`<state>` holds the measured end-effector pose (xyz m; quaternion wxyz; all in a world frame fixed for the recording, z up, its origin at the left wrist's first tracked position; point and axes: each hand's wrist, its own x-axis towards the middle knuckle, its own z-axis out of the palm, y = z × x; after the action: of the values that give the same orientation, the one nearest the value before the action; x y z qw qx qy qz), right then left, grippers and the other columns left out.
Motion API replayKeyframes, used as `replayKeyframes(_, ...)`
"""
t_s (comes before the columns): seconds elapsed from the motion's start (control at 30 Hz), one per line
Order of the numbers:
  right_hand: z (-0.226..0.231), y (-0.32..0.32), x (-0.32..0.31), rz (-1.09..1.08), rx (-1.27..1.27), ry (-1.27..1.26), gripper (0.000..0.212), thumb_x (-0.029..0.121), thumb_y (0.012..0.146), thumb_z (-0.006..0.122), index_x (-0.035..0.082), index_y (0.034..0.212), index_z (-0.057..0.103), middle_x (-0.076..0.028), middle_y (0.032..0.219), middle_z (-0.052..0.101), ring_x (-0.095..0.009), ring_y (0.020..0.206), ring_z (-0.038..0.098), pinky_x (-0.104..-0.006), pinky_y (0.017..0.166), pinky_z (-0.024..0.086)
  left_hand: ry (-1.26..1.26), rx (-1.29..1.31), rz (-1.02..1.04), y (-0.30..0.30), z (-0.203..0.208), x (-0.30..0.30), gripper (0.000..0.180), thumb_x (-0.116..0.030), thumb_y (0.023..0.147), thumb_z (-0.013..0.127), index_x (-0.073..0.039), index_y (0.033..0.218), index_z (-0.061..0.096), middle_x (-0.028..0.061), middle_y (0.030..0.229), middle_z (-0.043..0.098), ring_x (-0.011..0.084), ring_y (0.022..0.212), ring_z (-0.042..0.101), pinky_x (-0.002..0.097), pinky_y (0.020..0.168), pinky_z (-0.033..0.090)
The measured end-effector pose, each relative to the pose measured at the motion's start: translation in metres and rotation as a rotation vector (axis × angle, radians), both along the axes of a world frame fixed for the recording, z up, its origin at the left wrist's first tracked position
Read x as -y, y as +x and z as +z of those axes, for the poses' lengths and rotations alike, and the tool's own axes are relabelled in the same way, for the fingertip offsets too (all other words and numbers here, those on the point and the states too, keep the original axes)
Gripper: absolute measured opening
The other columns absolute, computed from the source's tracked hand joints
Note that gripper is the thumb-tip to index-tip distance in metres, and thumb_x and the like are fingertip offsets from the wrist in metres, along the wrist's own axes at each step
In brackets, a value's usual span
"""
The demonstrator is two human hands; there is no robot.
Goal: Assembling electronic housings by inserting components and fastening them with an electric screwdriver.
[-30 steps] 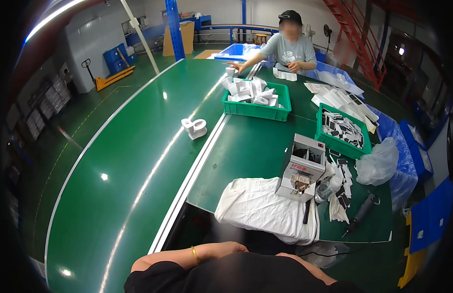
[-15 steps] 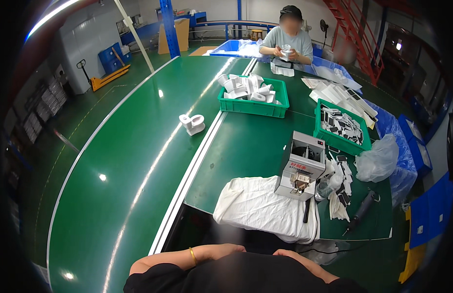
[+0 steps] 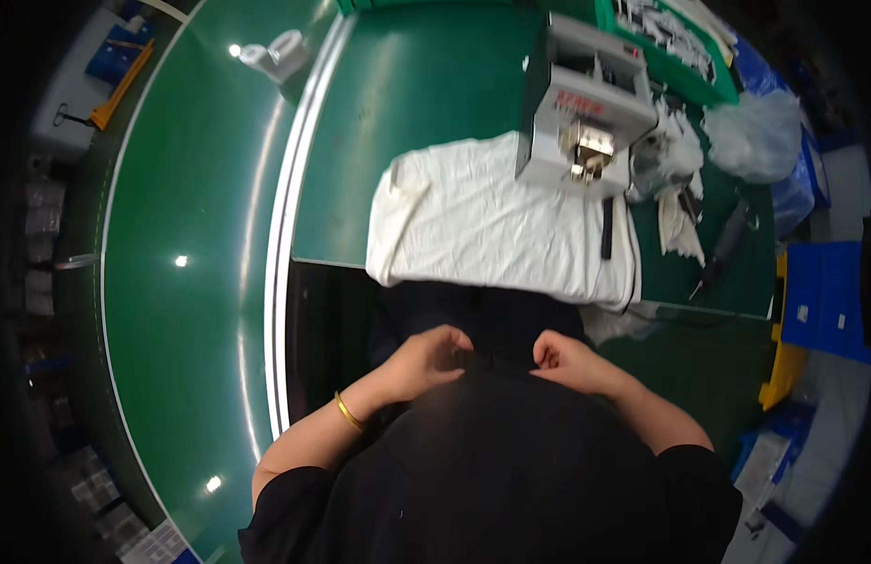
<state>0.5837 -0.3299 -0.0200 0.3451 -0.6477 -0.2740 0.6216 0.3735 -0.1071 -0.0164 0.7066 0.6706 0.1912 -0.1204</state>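
Note:
Both my hands are held low at the front of my black shirt (image 3: 539,461), just short of the table edge. My left hand (image 3: 424,365), below a gold bracelet (image 3: 348,411), curves with its thumb apart from the fingers. Facing it is my right hand (image 3: 575,363), fingers loosely curled and thumb a little apart. No object shows in either one. The thumb tips lie close to the shirt; whether they touch it I cannot tell. Beyond them, a white cloth (image 3: 492,221) covers the table's near edge, with a grey machine (image 3: 591,113) at its far right.
Right of the machine lie a pile of small white pieces (image 3: 675,141), a dark handheld power tool (image 3: 729,240) with a cord, and a clear plastic bag (image 3: 755,136). A green crate (image 3: 717,80) stands behind. White toilet-shaped pieces (image 3: 276,58) sit on the green conveyor belt (image 3: 196,320).
My view has tipped down toward my body, so the co-worker and most of the far crates have left the picture. Both hands, mostly hidden before, now show fully.

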Motion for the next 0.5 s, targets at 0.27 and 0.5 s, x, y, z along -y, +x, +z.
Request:
replayKeyframes(0.27, 0.020, -0.015, -0.026, -0.007, -0.134, -0.136, 0.031, 0.029, 0.092, 0.068, 0.005, 0.112, 0.065, 0.001, 0.084, 0.056, -0.008, 0.076, 0.052, -0.0241, 0.070, 0.045, -0.075, -0.056, 0.198, -0.007, -0.002, 0.016, 0.046, -0.001, 0.081, 0.077, -0.004, 0.119, 0.051, -0.0011, 0.102, 0.052, 0.0054, 0.091, 0.053, 0.0215, 0.087, 0.045)
replayKeyframes(0.5, 0.025, -0.022, -0.060, 0.313, 0.171, -0.001, 0.029, 0.026, 0.088, 0.073, 0.002, 0.098, 0.060, -0.004, 0.089, 0.056, -0.010, 0.076, 0.052, -0.0253, 0.068, 0.046, 0.024, -0.054, 0.196, -0.013, 0.010, 0.018, 0.048, -0.002, 0.080, 0.078, -0.002, 0.121, 0.052, 0.0012, 0.108, 0.052, 0.0082, 0.092, 0.055, 0.0242, 0.089, 0.046)
